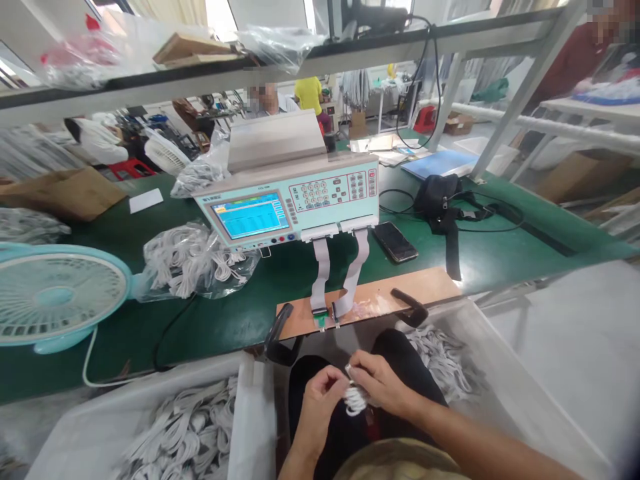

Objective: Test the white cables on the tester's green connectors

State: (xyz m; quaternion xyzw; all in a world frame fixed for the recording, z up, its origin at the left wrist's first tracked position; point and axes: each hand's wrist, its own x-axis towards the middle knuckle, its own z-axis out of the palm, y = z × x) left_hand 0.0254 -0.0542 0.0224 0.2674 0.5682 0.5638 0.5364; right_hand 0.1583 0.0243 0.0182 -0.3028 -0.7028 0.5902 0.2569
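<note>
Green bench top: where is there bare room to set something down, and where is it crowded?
Bare green mat lies between the fan, the bagged cables and the board. Another patch sits right of the phone, before the black bag. Crowded: around the tester, and the lap where both hands hold a white cable.

Ahead of the hands [350, 393], the wooden board [400, 293] edges the table, with two ribbon cables [340, 273] rising from it to the tester [295, 200]. A phone [395, 241] and a black bag [440, 197] lie right of the cables. Bare green mat [240, 313] lies open left of the board, up to a cable bag [193, 260] and the fan [55, 297]. Bins [165, 427] flank the lap.
</note>
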